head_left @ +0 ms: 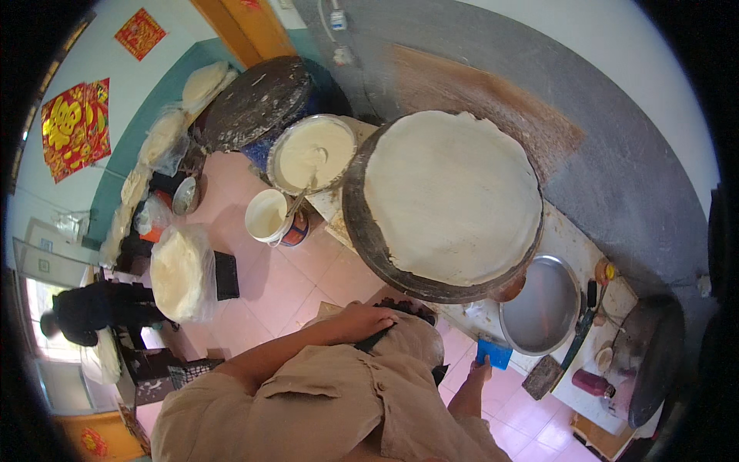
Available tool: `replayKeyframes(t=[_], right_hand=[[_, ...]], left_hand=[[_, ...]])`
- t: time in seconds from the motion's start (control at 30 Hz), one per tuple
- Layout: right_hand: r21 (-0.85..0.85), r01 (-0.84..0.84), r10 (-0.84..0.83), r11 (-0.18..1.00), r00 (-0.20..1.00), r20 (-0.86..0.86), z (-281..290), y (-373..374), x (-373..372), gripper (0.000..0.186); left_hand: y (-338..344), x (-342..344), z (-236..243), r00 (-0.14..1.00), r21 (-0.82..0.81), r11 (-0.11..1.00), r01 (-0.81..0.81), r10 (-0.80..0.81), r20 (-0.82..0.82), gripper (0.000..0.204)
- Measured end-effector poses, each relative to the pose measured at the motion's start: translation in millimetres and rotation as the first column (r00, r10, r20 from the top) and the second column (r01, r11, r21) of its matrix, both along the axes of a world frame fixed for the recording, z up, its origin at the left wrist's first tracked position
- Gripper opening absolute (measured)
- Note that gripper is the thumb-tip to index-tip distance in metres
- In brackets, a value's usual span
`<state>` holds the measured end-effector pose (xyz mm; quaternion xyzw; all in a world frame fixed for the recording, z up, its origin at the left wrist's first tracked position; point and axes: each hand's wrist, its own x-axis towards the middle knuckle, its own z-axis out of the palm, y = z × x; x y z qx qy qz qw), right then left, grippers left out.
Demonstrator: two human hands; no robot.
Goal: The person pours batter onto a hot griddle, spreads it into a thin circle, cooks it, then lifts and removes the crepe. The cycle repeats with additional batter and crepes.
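My left hand (pixel 362 322) is at my waist, its fingers curled over something dark that I cannot make out. My right hand (pixel 479 371) grips a flat blue scraper (pixel 494 353) beside a metal pan (pixel 539 304). In front of me lies a large round griddle (pixel 356 223), mostly covered by a pale, thin round sheet of batter (pixel 450 196) with ragged edges. To its left a basin of cream batter (pixel 296 158) has a ladle (pixel 312 181) standing in it, and a white bucket (pixel 268 215) is below.
A counter (pixel 585 258) carries tools, a dark tool (pixel 577 350) and a pink bottle (pixel 593 383). A dark round lid (pixel 258 100) is behind the basin. Bagged stacks of pale rounds (pixel 181 273) are at left, where a person in dark clothes (pixel 104 312) bends over. Pink tiles (pixel 269 308) form the floor.
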<state>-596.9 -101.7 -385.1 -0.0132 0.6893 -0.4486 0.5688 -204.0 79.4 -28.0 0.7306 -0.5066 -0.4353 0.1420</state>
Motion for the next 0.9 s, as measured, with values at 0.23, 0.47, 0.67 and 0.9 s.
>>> replayKeyframes(t=[0.23,0.47,0.67,0.9], right_hand=[[0.034,0.081,-0.077,0.996,0.993,-0.089,42,39,-4,0.021],[-0.245,-0.006,0.022,0.97,0.998,0.065,90,80,7,0.03],[-0.438,-0.051,0.19,0.898,0.942,0.278,146,72,25,0.038],[-0.519,-0.093,0.329,0.85,0.863,0.384,225,39,75,0.031]], left_hand=[[-19,5,31,0.984,-0.051,0.992,0.119,-0.125,-0.131,0.035],[-18,4,-18,0.946,-0.2,0.956,0.215,-0.255,-0.199,0.035],[-20,5,-33,0.922,-0.291,0.929,0.227,-0.301,-0.243,0.034],[-22,10,-5,0.944,-0.16,0.945,0.284,-0.305,-0.126,0.034]])
